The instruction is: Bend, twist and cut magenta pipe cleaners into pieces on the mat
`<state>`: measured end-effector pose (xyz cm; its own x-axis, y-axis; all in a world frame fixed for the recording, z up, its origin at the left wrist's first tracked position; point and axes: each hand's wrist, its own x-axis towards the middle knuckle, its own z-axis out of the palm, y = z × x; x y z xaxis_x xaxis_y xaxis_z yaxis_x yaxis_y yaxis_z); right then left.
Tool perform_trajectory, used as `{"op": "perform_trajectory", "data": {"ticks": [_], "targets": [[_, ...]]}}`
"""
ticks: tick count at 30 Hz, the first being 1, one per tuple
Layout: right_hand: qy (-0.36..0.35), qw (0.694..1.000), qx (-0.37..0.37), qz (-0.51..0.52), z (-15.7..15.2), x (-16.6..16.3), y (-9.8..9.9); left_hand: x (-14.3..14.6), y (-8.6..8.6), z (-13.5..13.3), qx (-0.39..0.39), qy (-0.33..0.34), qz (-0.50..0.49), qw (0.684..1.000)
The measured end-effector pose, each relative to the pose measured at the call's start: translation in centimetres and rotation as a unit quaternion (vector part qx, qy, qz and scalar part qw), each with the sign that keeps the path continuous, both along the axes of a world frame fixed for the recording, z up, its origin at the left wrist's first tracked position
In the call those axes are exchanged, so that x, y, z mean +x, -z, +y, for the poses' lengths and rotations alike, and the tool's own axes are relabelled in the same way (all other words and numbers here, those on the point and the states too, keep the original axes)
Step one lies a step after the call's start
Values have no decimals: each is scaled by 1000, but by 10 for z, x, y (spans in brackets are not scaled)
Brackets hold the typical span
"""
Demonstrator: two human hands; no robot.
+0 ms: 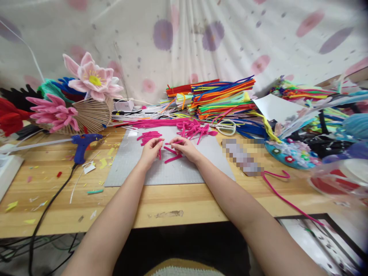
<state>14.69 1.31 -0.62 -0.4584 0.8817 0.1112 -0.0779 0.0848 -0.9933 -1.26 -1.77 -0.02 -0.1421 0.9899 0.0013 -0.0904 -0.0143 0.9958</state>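
Observation:
Over the grey cutting mat (123,165), my left hand (151,151) is closed, thumb and fingers pinching a short magenta pipe cleaner (160,154) that hangs down from them. A few centimetres away, my right hand (186,148) is also closed in a pinch, with a bit of magenta pipe cleaner at its fingertips. Between and below the hands, loose pipe cleaner pieces (173,158) lie on the mat. Behind my left hand is a stack of cut magenta lengths (148,136). Bent, looped magenta pieces (195,128) are heaped beyond my right hand.
A blue glue gun (82,147) with a black cord lies at left, near pink fluffy flowers (94,78). Scissors (226,127) rest behind the mat, before bundles of coloured pipe cleaners (221,97). At right are a decorated blue piece (290,153) and a plastic-wrapped tub (342,178).

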Motion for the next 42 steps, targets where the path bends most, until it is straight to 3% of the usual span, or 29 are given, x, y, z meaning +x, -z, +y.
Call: {"op": "perform_trajectory", "data": {"ticks": [3,7,15,21,25,29,35,38,42], "targets": [[-42,999,-19,5,-2,0,0,2,-1,-5,-26,60,46,997],[6,997,-51,50,1,0,4,4,-2,-9,-60,104,41,992],[98,974,-124,160,2,-7,0,9,-6,-8,-147,184,-140,962],[74,966,-184,164,-2,-10,-5,-2,-10,-1,-133,90,-200,967],[69,964,-208,152,-2,-11,-5,-7,-12,1,-152,110,-249,950],[15,976,-181,117,-4,-16,-3,-1,-10,-3,-138,143,-215,956],[-2,980,-180,85,-3,-16,1,7,-8,-7,-141,184,-172,957],[15,984,-162,75,-2,-14,1,9,-7,-6,-116,140,-167,969],[8,992,-121,22,-1,-15,2,13,-6,-5,-62,20,-127,990]]}}
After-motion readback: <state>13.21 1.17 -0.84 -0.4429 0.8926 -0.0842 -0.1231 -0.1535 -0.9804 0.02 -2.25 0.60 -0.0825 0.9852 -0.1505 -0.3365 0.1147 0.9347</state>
